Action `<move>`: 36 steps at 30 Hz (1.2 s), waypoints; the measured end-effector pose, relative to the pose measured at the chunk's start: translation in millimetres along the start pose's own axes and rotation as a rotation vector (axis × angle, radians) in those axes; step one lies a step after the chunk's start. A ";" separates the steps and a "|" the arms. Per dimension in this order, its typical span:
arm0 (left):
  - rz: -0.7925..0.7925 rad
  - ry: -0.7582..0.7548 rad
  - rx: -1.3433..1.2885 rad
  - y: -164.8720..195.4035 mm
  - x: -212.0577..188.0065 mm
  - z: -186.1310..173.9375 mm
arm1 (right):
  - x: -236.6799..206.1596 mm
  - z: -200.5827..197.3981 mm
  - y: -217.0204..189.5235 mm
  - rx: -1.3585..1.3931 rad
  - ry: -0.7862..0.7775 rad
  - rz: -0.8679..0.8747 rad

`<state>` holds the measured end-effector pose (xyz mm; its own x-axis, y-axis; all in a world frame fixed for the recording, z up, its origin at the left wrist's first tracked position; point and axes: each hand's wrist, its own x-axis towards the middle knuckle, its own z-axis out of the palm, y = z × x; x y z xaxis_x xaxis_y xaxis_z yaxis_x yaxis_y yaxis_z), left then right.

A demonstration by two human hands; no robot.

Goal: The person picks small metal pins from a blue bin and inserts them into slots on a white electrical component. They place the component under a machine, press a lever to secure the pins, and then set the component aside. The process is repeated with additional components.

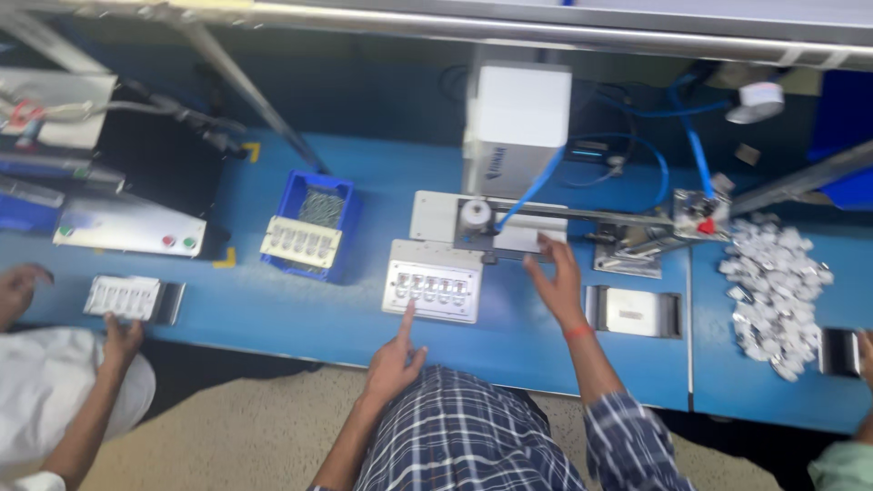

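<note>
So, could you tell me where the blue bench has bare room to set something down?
Bare bench lies between the neighbour's white tray and the white fixture under the left hand, in front of the blue bin. Another strip runs below the metal plate. Around the right hand and the silver parts pile it is crowded.

blue bin (309, 195) with tray across its rim | pile of small white parts (773, 291) | co-worker's tray (123, 296)
</note>
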<state>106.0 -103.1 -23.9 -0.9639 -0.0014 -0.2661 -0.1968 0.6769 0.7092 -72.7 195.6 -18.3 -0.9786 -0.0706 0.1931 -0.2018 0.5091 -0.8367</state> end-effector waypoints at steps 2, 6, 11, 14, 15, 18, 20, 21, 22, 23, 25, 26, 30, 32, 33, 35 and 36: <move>-0.010 -0.012 -0.098 5.6 -6.3 -8.8 | 39.7 6.5 15.7 0.252 0.101 0.088; -0.070 0.034 -0.220 10.5 -18.5 -18.4 | 122.2 23.0 15.9 0.765 0.055 0.195; -0.129 0.117 -0.289 -12.2 -40.4 -16.5 | 165.3 49.8 -2.5 0.869 0.165 0.309; -0.261 0.168 -0.472 -30.5 -49.1 -5.1 | 148.5 33.2 12.9 0.216 0.078 -0.216; -0.265 0.172 -0.544 -36.5 -50.6 -1.4 | 138.1 22.5 19.3 0.128 0.113 -0.218; -0.319 0.207 -0.665 -53.8 -56.4 4.3 | 75.0 22.8 22.9 0.161 0.203 -0.173; -0.397 0.206 -0.630 -65.5 -56.6 4.2 | 11.8 32.8 18.3 0.191 0.300 -0.018; -0.331 0.286 -0.576 -70.3 -56.0 4.3 | -20.5 39.3 16.0 0.111 0.300 0.046; -0.264 0.356 -0.517 -75.0 -53.3 4.0 | -50.0 48.1 13.9 0.123 0.290 0.039; -0.196 0.414 -0.454 -79.2 -50.4 2.6 | -75.0 53.8 13.7 0.073 0.199 0.098; -0.185 0.431 -0.320 -85.8 -43.4 -1.1 | -117.3 62.3 16.4 -0.002 0.040 0.135; -0.172 0.429 -0.254 -87.3 -39.6 -3.8 | -129.5 69.2 18.0 -0.021 -0.022 0.113; -0.232 0.273 -0.176 -83.9 -24.7 -9.5 | -147.0 91.8 13.1 -0.091 -0.519 0.221; -0.271 0.281 -0.115 -78.4 -14.2 -9.9 | -142.4 104.3 3.3 -0.157 -0.715 0.023; -0.287 0.311 -0.113 -77.2 -9.1 -10.4 | -138.3 112.4 -2.9 -0.223 -0.865 0.041; -0.317 0.374 -0.110 -78.4 1.5 -12.7 | -122.7 133.3 -18.6 -0.273 -1.003 -0.106; -0.351 0.393 -0.084 -80.5 6.0 -14.0 | -115.2 143.3 -26.7 -0.256 -0.990 -0.269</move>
<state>113.5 -167.9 -73.5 -0.8288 -0.5039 -0.2432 -0.5175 0.5249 0.6758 39.8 67.2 -91.6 -0.5218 -0.8173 -0.2443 -0.5156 0.5303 -0.6730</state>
